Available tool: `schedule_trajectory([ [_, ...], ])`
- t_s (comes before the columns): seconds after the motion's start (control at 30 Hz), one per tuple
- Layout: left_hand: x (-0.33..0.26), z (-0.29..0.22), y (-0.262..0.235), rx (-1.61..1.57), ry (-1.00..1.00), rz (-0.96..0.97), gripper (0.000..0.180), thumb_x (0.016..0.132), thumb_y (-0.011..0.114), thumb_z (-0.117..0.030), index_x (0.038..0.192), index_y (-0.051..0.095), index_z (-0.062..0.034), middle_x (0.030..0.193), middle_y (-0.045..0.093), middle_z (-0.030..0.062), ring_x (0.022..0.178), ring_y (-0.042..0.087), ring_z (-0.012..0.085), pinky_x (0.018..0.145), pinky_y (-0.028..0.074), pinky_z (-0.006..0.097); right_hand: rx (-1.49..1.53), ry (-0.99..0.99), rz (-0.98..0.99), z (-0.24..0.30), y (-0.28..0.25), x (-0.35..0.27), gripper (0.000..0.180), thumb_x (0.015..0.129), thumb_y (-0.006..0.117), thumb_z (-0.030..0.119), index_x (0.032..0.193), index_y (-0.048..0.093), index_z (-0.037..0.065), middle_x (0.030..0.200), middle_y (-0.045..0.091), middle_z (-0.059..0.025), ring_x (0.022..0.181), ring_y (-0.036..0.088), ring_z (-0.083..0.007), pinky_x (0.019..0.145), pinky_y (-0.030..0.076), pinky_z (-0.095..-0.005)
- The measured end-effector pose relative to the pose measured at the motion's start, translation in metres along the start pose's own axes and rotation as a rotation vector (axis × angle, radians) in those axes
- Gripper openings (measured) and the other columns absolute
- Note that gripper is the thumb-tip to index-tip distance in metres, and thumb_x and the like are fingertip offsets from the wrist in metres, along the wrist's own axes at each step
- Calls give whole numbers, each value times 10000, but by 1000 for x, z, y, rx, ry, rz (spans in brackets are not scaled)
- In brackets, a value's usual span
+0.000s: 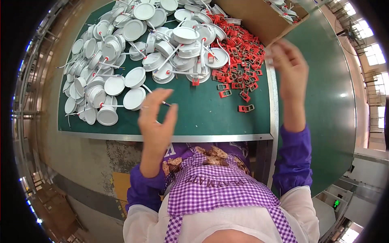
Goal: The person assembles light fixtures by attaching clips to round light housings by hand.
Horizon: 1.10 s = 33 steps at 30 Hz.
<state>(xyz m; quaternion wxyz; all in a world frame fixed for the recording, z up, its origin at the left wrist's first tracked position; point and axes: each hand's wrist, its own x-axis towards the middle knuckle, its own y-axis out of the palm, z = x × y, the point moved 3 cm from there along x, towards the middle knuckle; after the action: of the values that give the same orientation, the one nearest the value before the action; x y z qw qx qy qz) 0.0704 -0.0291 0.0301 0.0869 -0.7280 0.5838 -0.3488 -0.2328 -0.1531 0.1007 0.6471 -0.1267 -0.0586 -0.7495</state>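
White lamp (134,98) near left hand (154,123), thumb spread.

Location type: factory assembly workshop. Indicators: a green surface (243,125) carries a bulk heap of similar round white units (133,30) with cables, beyond the left hand (158,117), and a loose pile of red clips (247,48) left of the right hand (287,67). A cardboard box (259,16) stands beyond the right hand; large windows (375,54) line the wall well to its right. Workwear: checked apron (219,186), purple sleeve covers (296,162).
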Motion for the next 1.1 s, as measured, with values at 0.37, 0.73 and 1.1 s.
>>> schedule_trajectory([
  [0.37,2,62,-48,854,-22,84,465,754,617,40,1211,601,-47,1254,578,122,1288,427,359,1074,292,530,-1064,-173,264,-75,64,-92,308,793,762,274,841,567,40,756,608,-120,694,619,-315,599,465,-411],
  [0.73,-1,-15,-6,-814,-491,-104,273,885,668,-10,1144,592,33,1020,666,77,902,629,114,787,513,256,-354,301,359,-59,60,-98,168,804,745,61,839,593,-2,657,621,-50,577,545,-97,538,432,-268],
  [1.1,-29,-16,60,-1023,-680,185,268,932,626,-82,1171,554,18,1032,653,63,906,634,107,775,536,265,-438,-214,362,-5,74,-120,140,844,681,32,979,655,6,825,649,-125,723,656,-260,598,507,-326],
])
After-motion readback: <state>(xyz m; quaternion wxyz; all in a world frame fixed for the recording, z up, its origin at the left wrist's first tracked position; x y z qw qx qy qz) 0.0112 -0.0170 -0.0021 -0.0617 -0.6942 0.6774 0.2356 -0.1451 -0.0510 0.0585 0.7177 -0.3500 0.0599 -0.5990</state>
